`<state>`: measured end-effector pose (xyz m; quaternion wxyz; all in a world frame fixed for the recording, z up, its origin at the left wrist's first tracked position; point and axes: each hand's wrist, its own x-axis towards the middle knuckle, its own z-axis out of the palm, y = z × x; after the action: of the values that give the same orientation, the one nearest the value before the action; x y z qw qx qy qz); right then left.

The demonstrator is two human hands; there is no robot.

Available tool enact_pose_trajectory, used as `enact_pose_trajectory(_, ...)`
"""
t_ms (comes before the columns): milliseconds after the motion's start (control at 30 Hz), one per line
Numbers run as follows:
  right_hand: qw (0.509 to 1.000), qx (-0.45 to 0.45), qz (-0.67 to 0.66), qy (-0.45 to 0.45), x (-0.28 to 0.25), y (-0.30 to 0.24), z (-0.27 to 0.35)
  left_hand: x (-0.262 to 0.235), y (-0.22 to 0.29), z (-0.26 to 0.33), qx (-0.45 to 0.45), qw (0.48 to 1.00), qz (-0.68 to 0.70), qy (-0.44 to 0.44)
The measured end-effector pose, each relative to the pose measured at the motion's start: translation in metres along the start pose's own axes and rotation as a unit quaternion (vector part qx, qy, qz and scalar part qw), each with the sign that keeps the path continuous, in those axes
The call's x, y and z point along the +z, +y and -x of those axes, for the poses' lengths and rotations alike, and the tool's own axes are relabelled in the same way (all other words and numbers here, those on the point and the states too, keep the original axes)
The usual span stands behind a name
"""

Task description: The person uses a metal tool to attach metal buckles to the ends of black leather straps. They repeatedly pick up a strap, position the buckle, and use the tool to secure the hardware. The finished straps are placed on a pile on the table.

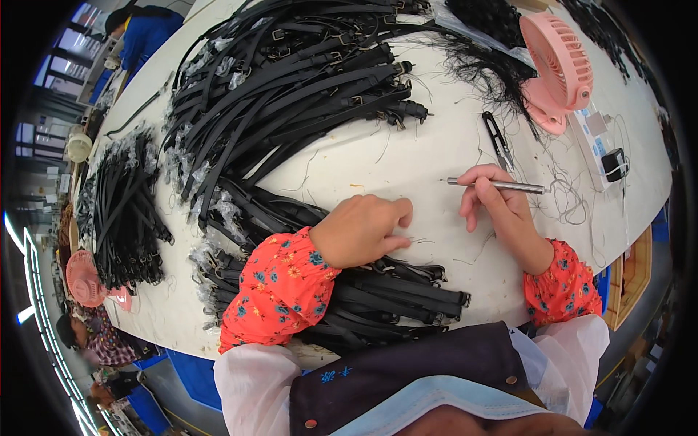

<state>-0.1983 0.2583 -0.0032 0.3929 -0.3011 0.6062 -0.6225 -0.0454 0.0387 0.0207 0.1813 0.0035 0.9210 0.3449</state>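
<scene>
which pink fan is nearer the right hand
The pink fan at the upper right, beside the white power strip, is closer to the right hand; the other fan is at the far left.

Smooth, mostly matt, leather-like black straps [331, 114] with buckles [278, 34] of dully shining metal. Crinkled, glossy clear plastic wrapping [228, 210] around the strap ends. Slim pen-like tool [518, 187] of polished silvery metal. Thread snips [496, 136] with metal blades. Wispy, rough-looking black threads [488, 65]. Smooth, low-sheen pale tabletop [349, 161]. Desk fan [558, 62] of smooth pink plastic. Sleeve covers [280, 291] of gathered floral cloth; matt dark cloth apron [414, 363] with metal snaps [512, 379].
</scene>
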Motion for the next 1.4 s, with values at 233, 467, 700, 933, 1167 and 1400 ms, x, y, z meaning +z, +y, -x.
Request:
enact_pose_trajectory(233, 1.000, 0.001, 0.007, -0.011, 0.001, -0.004, 0.001, -0.011, -0.032, -0.014, 0.016, 0.842, -0.290, 0.454)
enact_pose_trajectory(467, 0.989, -0.138, 0.051, 0.013, 0.000, -0.001, 0.002, -0.005, -0.054, -0.016, 0.054, 0.913, -0.145, 0.377)
enact_pose_trajectory(700, 0.973, -0.207, 0.096, 0.021, -0.001, 0.000, 0.003, 0.002, -0.034, -0.015, 0.145, 0.970, 0.050, 0.188)
enact_pose_trajectory(933, 0.958, -0.167, 0.232, -0.016, 0.004, -0.001, -0.002, 0.020, -0.014, -0.020, 0.153, 0.963, 0.099, 0.201)
enact_pose_trajectory(1167, 0.943, -0.190, 0.274, -0.015, 0.004, 0.007, -0.005, 0.014, -0.021, -0.020, 0.099, 0.957, 0.059, 0.265)
enact_pose_trajectory(1400, 0.912, -0.210, 0.350, -0.038, 0.007, 0.008, -0.007, 0.019, -0.013, -0.022, 0.133, 0.948, -0.013, 0.289)
